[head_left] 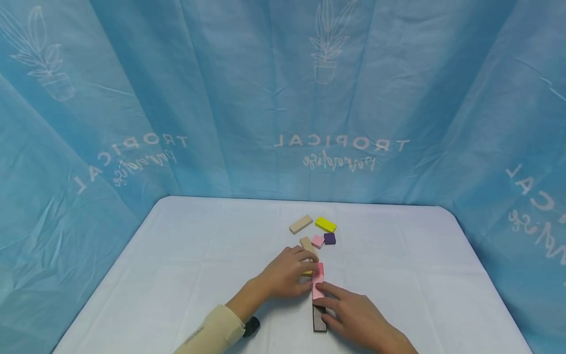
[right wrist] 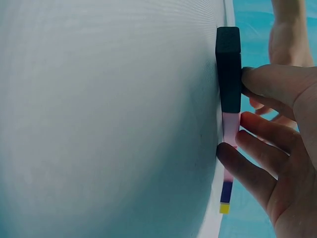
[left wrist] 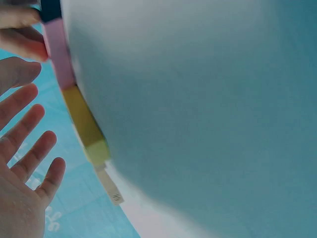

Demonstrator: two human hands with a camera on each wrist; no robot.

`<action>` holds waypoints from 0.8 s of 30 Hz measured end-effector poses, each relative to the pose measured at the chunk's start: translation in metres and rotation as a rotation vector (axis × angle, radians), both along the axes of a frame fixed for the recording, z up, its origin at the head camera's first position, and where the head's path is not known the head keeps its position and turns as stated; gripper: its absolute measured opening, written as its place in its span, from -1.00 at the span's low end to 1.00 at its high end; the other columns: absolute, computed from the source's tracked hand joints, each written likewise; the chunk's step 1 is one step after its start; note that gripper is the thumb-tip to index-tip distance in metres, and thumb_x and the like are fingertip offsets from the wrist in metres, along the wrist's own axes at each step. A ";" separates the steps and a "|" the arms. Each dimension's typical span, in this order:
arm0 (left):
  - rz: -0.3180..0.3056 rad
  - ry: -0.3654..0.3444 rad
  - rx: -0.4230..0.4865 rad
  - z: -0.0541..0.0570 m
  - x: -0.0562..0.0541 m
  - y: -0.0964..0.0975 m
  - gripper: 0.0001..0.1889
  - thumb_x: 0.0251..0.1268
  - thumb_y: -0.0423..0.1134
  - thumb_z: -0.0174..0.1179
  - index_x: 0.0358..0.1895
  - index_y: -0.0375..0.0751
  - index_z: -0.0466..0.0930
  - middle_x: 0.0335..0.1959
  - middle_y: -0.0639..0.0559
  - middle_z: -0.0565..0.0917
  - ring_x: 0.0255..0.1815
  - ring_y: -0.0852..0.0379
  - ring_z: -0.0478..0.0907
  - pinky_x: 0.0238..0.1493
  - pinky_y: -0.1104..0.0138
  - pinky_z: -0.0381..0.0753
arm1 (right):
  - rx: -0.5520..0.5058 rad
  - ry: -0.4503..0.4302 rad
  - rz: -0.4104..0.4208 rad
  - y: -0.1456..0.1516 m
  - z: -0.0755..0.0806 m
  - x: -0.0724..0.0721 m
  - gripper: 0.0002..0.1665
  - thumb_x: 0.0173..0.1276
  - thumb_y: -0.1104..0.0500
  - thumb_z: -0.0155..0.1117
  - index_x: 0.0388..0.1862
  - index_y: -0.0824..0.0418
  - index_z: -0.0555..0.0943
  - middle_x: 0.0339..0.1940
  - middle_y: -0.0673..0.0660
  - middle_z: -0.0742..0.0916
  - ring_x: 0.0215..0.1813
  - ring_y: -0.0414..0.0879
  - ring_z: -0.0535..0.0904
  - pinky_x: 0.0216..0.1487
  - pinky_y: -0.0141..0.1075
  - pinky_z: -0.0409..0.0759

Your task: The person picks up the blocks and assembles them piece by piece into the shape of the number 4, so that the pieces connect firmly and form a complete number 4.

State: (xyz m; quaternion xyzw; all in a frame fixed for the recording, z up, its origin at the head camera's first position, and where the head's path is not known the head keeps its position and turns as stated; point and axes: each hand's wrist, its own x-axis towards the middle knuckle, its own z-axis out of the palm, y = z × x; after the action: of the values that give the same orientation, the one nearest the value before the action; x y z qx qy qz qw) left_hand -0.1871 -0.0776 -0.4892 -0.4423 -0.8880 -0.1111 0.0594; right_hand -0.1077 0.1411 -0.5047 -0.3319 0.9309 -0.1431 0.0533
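Note:
A black block (head_left: 319, 319) and a pink block (head_left: 317, 291) lie end to end on the table, in line toward the far side. My right hand (head_left: 355, 314) is at their right side, its thumb against the black block (right wrist: 229, 74) and fingertips along the pink block (right wrist: 230, 126). On the other side, my left hand (head_left: 287, 273) reaches over a yellow block (head_left: 307, 273), which it partly hides. Its fingertips are right by a brighter pink piece (head_left: 320, 268) at the far end of the row. In the left wrist view, the left hand's fingers (left wrist: 30, 153) are spread and hold nothing.
Beyond the hands lie a wooden block (head_left: 308, 246), a small pink block (head_left: 318, 241), a dark purple block (head_left: 329, 239), a yellow block (head_left: 325, 224) and another wooden block (head_left: 301, 224). A blue curtain (head_left: 230, 98) surrounds the white table (head_left: 199, 236).

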 end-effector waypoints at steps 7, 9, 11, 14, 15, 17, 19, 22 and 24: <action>-0.059 -0.020 0.011 0.000 0.008 -0.001 -0.67 0.20 -0.02 0.27 0.03 0.04 0.65 0.15 0.14 0.54 0.21 0.19 0.37 0.25 0.24 0.34 | -0.021 0.026 0.012 0.002 0.000 0.001 -0.59 0.34 -0.13 0.23 0.16 -0.19 0.61 0.33 -0.05 0.48 0.18 -0.16 0.51 -0.03 -0.09 0.60; -0.063 -0.026 0.001 -0.001 0.010 -0.002 -0.64 0.21 -0.02 0.25 0.07 0.03 0.63 0.17 0.14 0.52 0.22 0.19 0.37 0.27 0.25 0.32 | -0.022 0.032 0.015 0.002 0.000 0.001 -0.59 0.34 -0.12 0.23 0.16 -0.18 0.61 0.33 -0.04 0.48 0.19 -0.15 0.51 -0.04 -0.10 0.60; -0.075 -0.011 -0.009 -0.002 0.011 -0.003 -0.63 0.22 -0.02 0.23 0.09 0.03 0.62 0.17 0.12 0.52 0.22 0.18 0.37 0.26 0.25 0.33 | -0.019 0.027 0.012 0.001 0.001 0.001 -0.59 0.35 -0.13 0.22 0.16 -0.18 0.61 0.34 -0.04 0.47 0.20 -0.15 0.50 -0.02 -0.09 0.59; -0.095 0.010 -0.029 -0.003 0.014 -0.005 -0.60 0.21 0.05 0.21 0.09 0.03 0.61 0.18 0.11 0.50 0.23 0.16 0.37 0.25 0.24 0.34 | -0.011 0.010 0.003 0.001 0.001 0.001 -0.58 0.35 -0.15 0.21 0.18 -0.20 0.59 0.37 -0.05 0.45 0.21 -0.14 0.50 0.00 -0.06 0.58; -0.100 0.014 -0.037 -0.003 0.015 -0.006 -0.58 0.21 0.08 0.20 0.09 0.03 0.61 0.18 0.11 0.50 0.24 0.16 0.37 0.24 0.24 0.35 | -0.013 0.007 0.001 0.001 0.001 0.001 -0.58 0.35 -0.15 0.21 0.18 -0.21 0.59 0.37 -0.06 0.45 0.21 -0.14 0.50 0.00 -0.06 0.58; -0.104 0.012 -0.054 -0.004 0.017 -0.008 -0.53 0.20 0.17 0.18 0.10 0.04 0.60 0.20 0.12 0.49 0.25 0.17 0.36 0.25 0.24 0.35 | -0.019 0.007 0.000 0.001 0.000 0.001 -0.59 0.35 -0.15 0.21 0.17 -0.23 0.59 0.37 -0.07 0.44 0.21 -0.14 0.50 0.00 -0.06 0.58; -0.105 0.002 -0.071 -0.005 0.018 -0.009 -0.47 0.18 0.24 0.15 0.13 0.03 0.59 0.21 0.13 0.48 0.26 0.18 0.35 0.25 0.26 0.34 | -0.026 0.018 0.003 0.001 0.000 0.002 -0.60 0.35 -0.14 0.22 0.16 -0.23 0.60 0.36 -0.07 0.45 0.20 -0.15 0.50 -0.01 -0.06 0.58; -0.092 -0.031 -0.096 -0.005 0.020 -0.010 -0.39 0.17 0.32 0.12 0.16 0.03 0.58 0.23 0.15 0.47 0.27 0.20 0.34 0.26 0.26 0.33 | -0.025 0.018 0.003 0.001 -0.001 0.001 -0.60 0.35 -0.13 0.22 0.16 -0.23 0.60 0.36 -0.08 0.45 0.22 -0.15 0.49 0.01 -0.07 0.58; -0.080 -0.054 -0.116 -0.005 0.020 -0.010 -0.37 0.16 0.35 0.11 0.18 0.03 0.57 0.24 0.16 0.47 0.28 0.21 0.32 0.27 0.26 0.32 | -0.019 0.006 0.000 0.001 -0.001 0.001 -0.59 0.35 -0.14 0.21 0.18 -0.23 0.59 0.37 -0.09 0.44 0.24 -0.15 0.48 0.02 -0.06 0.57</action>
State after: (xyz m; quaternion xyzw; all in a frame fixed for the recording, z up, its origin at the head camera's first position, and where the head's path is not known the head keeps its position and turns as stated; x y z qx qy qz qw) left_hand -0.1670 -0.0878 -0.4939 -0.4768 -0.8759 -0.0736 0.0052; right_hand -0.1067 0.1418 -0.5059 -0.3331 0.9296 -0.1508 0.0474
